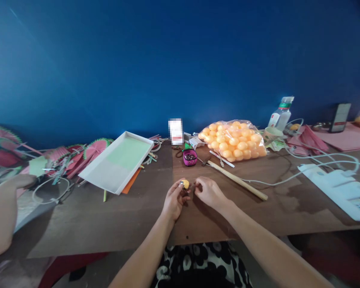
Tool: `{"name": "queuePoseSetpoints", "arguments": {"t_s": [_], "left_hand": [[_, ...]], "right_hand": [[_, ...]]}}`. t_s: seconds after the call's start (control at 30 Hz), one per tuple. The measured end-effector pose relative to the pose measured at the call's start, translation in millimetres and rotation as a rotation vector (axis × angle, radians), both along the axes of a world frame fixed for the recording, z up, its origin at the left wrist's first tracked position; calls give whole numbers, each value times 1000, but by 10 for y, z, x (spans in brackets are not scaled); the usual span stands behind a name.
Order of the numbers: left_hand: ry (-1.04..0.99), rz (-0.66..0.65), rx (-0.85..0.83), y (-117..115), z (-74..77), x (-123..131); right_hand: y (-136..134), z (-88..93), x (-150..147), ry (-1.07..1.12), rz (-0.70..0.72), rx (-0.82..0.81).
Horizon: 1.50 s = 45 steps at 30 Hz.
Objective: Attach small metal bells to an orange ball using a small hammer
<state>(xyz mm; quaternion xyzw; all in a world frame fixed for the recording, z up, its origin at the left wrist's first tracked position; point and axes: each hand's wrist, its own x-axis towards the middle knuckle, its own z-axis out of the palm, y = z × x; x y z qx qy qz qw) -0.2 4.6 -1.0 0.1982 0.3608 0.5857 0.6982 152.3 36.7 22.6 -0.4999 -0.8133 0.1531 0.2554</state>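
Note:
My left hand (pixel 175 200) grips a small yellow ball (pixel 185 184) between thumb and fingers, above the brown table. Dark marks or pieces show on the ball; I cannot make out what they are. Just to its right, my right hand (pixel 209 193) is closed in a pinch, apart from the ball. Whatever its fingertips hold, if anything, is too small to name. Beyond both hands stands a small purple container (pixel 190 157) filled with tiny dark pieces. A hammer (pixel 237 180) with a wooden handle lies to the right of my right hand.
A clear bag of yellow-orange balls (pixel 235 140) lies at the back. To the left, a white tray (pixel 105 179) rests tilted near pink paper fans (pixel 96 150). A power strip (pixel 337 192) with cables is at right. Another person's arm (pixel 1 212) reaches in at far left.

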Motion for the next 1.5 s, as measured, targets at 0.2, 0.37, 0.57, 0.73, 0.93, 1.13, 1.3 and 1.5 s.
{"name": "queuePoseSetpoints", "arguments": {"t_s": [0.2,0.37,0.57,0.73,0.93,1.13,1.3,1.5], "left_hand": [[6,-10,0,-1,11,-9],[17,-16,26,-19,1,-6],[22,-23,25,-24,-3,2],[18,-65,32,-37,7,-9],[115,-105,92,-73,34,30],[194,-111,117,-94,71,63],[260,-142,144,-106,37,62],[298,-136,162,-115,33,70]], "right_hand": [[-80,110,8,456,-96,-310],[-121,118,32,693,-38,-545],[-166,113,-26,882,-19,-642],[-173,120,-72,965,-12,-729],[-161,117,-60,965,-43,-711],[-170,191,-44,924,-64,-709],[-179,209,-26,781,-53,-692],[-175,153,-25,729,-49,-721]]}}
